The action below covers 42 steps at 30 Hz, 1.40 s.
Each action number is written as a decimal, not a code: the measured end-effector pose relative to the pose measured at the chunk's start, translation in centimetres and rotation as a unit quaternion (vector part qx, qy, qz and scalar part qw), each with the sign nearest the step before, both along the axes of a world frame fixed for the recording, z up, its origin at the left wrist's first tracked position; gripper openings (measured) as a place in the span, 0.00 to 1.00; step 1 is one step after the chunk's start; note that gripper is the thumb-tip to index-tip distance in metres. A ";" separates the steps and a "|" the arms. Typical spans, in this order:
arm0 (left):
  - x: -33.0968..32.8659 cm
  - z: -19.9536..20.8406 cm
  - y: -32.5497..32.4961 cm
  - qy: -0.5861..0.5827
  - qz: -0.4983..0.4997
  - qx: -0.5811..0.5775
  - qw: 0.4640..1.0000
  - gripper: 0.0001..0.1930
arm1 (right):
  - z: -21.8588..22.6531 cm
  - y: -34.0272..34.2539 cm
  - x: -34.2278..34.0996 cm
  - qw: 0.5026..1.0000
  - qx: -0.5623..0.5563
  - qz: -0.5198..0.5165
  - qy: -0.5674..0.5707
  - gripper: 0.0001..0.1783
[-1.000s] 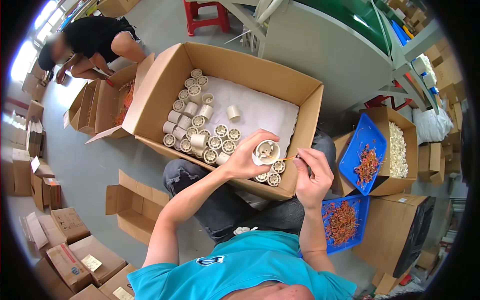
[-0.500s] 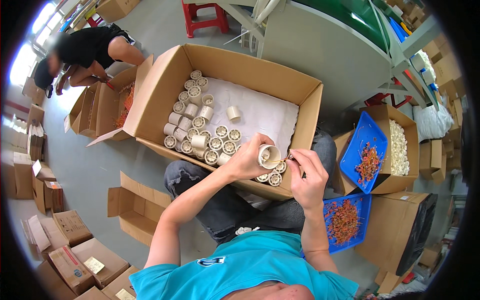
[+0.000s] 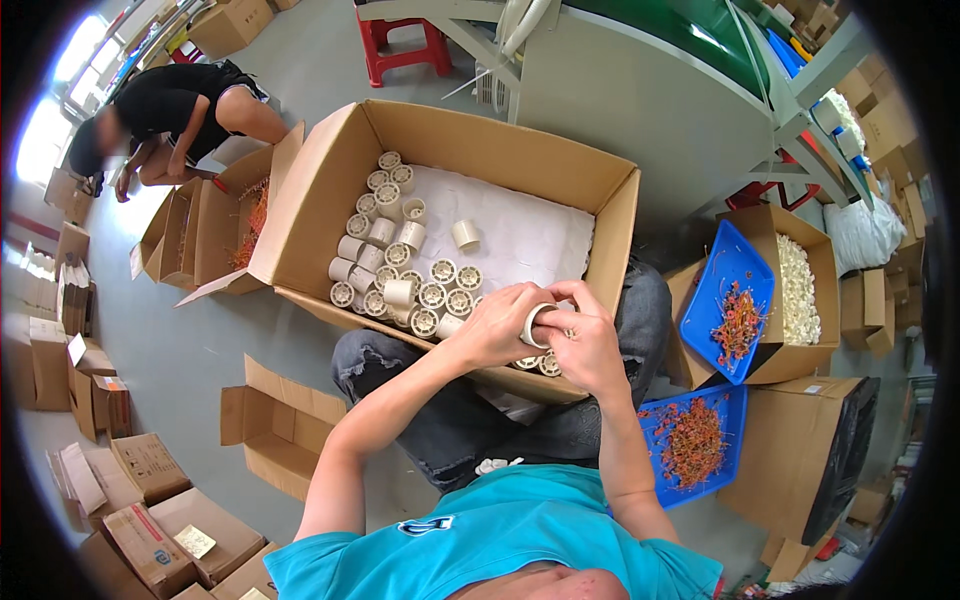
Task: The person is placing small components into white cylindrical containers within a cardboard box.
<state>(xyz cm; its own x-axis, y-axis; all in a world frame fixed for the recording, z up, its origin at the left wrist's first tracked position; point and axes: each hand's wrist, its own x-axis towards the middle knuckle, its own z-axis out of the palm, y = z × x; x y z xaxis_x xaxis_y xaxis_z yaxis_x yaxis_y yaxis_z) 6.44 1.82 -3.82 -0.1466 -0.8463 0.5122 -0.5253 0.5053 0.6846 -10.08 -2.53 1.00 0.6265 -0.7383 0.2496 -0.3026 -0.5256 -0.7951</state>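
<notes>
My left hand (image 3: 492, 328) is wrapped round a white plastic cylinder (image 3: 531, 325), holding it over the near edge of a large cardboard box (image 3: 480, 140), its open end turned to the right. My right hand (image 3: 588, 350) is closed at that open end, fingertips inside the rim. Whatever those fingertips hold is hidden. Many similar cylinders (image 3: 432, 295) stand or lie in the box's left and near parts. One cylinder (image 3: 465, 235) lies apart on the white sheet (image 3: 530, 215) lining it.
At right, an upper blue tray (image 3: 735, 255) and a lower blue tray (image 3: 736, 405) hold small red-orange parts with thin wires. A carton of white pieces (image 3: 797, 295) stands beside them. An open carton (image 3: 275, 440) lies at left. Another person (image 3: 180, 115) crouches far left.
My right hand has moved left to the cylinder's opening, its fingertips now inside. The thin wires seen there before are hidden. The crouching person has shifted their arms.
</notes>
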 end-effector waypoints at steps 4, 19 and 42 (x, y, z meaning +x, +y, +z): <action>0.1 -0.1 0.0 0.028 -0.008 0.026 0.999 0.27 | 0.2 0.6 0.2 0.999 0.008 -0.034 0.006 0.10; -0.4 -0.6 -0.1 0.033 -0.016 0.022 0.999 0.27 | -1.3 1.7 0.4 0.994 0.037 -0.097 -0.036 0.09; -1.6 -0.8 0.0 -0.088 -0.052 -0.003 0.995 0.33 | -3.2 2.4 -1.9 0.951 0.226 -0.151 -0.145 0.09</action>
<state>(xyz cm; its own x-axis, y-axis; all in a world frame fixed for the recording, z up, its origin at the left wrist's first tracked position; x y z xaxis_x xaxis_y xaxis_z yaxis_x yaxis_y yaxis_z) 4.83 1.85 -4.64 -0.3202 -0.8188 0.4765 -0.5819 0.5669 0.5831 -11.94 -0.10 -2.17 0.3217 -0.9468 -0.0075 -0.1199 -0.0329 -0.9922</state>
